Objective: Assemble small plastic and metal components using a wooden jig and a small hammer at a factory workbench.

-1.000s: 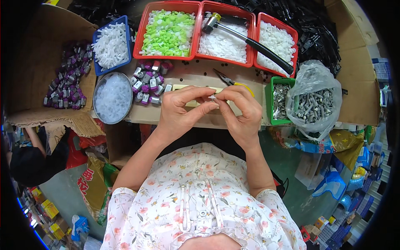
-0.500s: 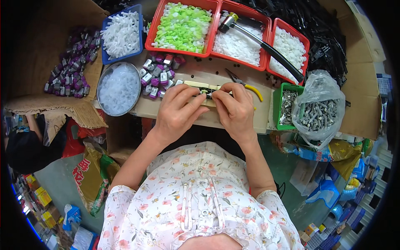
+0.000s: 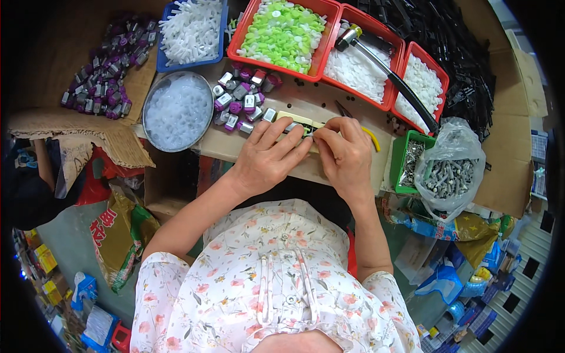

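On the tabletop (image 3: 315,101), a cream fixture (image 3: 288,117) hides (partly) behind both hands (image 3: 263,160) (image 3: 347,154).

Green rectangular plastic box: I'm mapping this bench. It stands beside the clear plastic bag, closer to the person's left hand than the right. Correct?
No, the head view shows the green box closer to the right hand than the left hand; it does stand beside the clear plastic bag.
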{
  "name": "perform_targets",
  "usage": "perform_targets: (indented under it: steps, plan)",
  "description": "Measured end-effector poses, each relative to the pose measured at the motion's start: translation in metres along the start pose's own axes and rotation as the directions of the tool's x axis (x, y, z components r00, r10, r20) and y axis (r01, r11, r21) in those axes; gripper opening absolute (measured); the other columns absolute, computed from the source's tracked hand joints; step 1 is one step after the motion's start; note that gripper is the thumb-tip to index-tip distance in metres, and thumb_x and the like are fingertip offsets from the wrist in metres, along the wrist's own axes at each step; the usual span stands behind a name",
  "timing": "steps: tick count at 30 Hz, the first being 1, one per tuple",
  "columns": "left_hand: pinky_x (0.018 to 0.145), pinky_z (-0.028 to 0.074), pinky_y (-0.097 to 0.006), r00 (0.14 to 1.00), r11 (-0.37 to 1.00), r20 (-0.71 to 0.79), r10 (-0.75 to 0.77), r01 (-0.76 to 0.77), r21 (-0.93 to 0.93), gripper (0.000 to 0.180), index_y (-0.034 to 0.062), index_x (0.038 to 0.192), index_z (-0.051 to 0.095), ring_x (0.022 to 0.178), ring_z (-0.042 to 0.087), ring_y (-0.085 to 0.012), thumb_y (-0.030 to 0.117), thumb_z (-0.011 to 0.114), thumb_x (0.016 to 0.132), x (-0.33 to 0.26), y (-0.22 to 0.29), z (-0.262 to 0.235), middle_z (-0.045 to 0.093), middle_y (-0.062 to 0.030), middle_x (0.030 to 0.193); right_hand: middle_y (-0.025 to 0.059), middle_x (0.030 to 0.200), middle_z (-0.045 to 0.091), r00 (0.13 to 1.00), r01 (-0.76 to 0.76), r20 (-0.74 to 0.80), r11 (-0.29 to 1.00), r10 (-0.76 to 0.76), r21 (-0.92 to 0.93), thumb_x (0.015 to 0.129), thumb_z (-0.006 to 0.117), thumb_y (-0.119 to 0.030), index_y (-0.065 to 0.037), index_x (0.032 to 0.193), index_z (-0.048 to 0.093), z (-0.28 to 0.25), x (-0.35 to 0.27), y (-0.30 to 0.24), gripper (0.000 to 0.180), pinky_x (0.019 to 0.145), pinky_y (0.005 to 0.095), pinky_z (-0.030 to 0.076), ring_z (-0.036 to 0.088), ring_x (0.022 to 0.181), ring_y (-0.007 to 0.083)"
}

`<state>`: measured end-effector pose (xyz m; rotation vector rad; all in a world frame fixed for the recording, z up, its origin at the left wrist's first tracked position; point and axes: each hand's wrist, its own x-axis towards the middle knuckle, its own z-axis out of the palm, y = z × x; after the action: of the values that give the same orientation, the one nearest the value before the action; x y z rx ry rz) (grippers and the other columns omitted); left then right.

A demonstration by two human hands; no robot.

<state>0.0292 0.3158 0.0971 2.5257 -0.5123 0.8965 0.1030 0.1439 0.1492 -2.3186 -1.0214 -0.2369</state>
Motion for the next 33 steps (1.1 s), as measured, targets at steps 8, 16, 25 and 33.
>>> perform_targets:
  steps: [8,16,25,33]
  plan:
    - [0.085,0.043,-0.041,0.991,0.986,0.096,0.095,-0.107,0.129,0.029,0.0092,0.105,0.071,0.108,0.058,-0.0304,0.019,0.075,0.077,0.006,-0.002,-0.008,0.061,-0.0068,0.112,0.0071,0.087,0.059,0.996,-0.054,0.072,0.998,0.051,0.044,0.074,0.072,-0.002,-0.004,0.084,0.069,-0.007,0.006,-0.002,0.01,0.071,0.0394,0.044,0.06,0.084,0.0266]
    - [0.089,0.04,-0.044,0.963,0.95,0.201,0.182,-0.225,0.217,0.028,0.011,0.101,0.072,0.111,0.058,-0.0293,0.022,0.074,0.076,0.023,-0.006,-0.017,0.061,-0.005,0.108,0.0086,0.087,0.06,0.992,-0.022,0.129,0.999,0.018,0.03,0.074,0.072,-0.002,-0.002,0.085,0.069,-0.012,0.011,0.002,0.011,0.07,0.0406,0.047,0.059,0.083,0.0286]
    - [0.089,0.04,-0.045,0.978,0.987,0.142,0.153,-0.16,0.034,0.026,0.0109,0.098,0.072,0.107,0.058,-0.0283,0.021,0.079,0.075,0.025,-0.013,-0.013,0.061,-0.0039,0.102,0.0097,0.092,0.063,0.994,-0.006,0.105,0.997,-0.002,0.073,0.079,0.072,-0.002,-0.002,0.089,0.07,-0.024,0.0,0.007,0.011,0.072,0.0385,0.049,0.062,0.083,0.0285]
    - [0.085,0.042,-0.043,0.984,0.971,0.18,0.01,0.034,-0.239,0.026,0.0079,0.097,0.071,0.101,0.058,-0.0292,0.019,0.079,0.075,0.037,-0.012,-0.025,0.062,-0.0055,0.099,0.0151,0.094,0.062,0.893,-0.447,-0.151,0.878,0.424,-0.17,0.086,0.067,-0.001,0.002,0.097,0.067,-0.107,-0.074,0.063,0.011,0.069,0.0368,0.05,0.064,0.077,0.029]
